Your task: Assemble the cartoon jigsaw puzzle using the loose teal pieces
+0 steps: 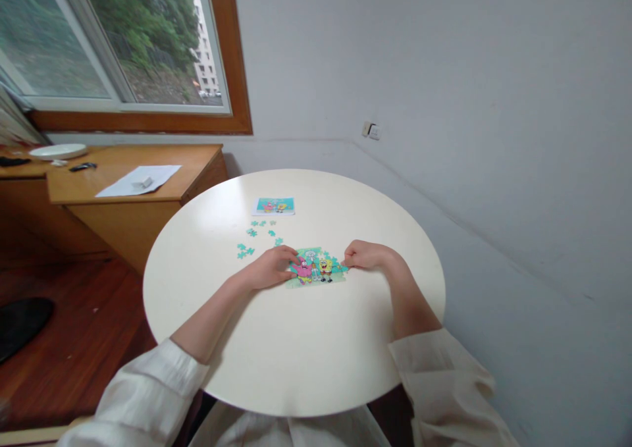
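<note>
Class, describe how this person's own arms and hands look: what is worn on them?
The left hand and right hand are bare: no gloves, ring or watch shows. The left sleeve and right sleeve are loose, creased off-white cloth, pushed up near the elbows.

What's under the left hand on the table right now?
The left hand rests on the left edge of the cartoon puzzle, which lies on the round table. Whatever its palm and fingers cover is hidden.
</note>
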Motion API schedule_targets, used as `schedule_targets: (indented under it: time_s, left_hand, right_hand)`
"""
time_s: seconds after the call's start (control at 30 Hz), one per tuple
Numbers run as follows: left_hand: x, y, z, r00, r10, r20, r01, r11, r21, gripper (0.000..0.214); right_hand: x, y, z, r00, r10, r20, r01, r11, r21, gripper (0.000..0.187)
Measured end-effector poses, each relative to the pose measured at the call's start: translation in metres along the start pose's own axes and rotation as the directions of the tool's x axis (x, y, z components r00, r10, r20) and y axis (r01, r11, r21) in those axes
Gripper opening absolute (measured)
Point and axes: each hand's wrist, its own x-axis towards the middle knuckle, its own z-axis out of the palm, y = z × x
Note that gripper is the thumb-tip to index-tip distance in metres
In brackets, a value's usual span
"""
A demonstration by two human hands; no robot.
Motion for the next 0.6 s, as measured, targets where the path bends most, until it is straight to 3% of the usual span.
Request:
schedule_targets:
  time_s: [0.27,0.6]
  left_hand:
    - [-0.0003,-0.0029,0.0005,1.000,0.020,0.006,-0.020,1.000,0.004,0.024]
    - [-0.0001,-0.0036,0.0016,1.000,0.012,0.003,-0.012,1.000,0.000,0.026]
  right_hand:
    - [-0.0040,0.0034,0.0014,0.997,-0.076,-0.009,0.076,0.968,0.241,0.024]
    - [-0.0003,0.0079,0.0024,0.998,-0.056,-0.017,0.059,0.951,0.305,0.026]
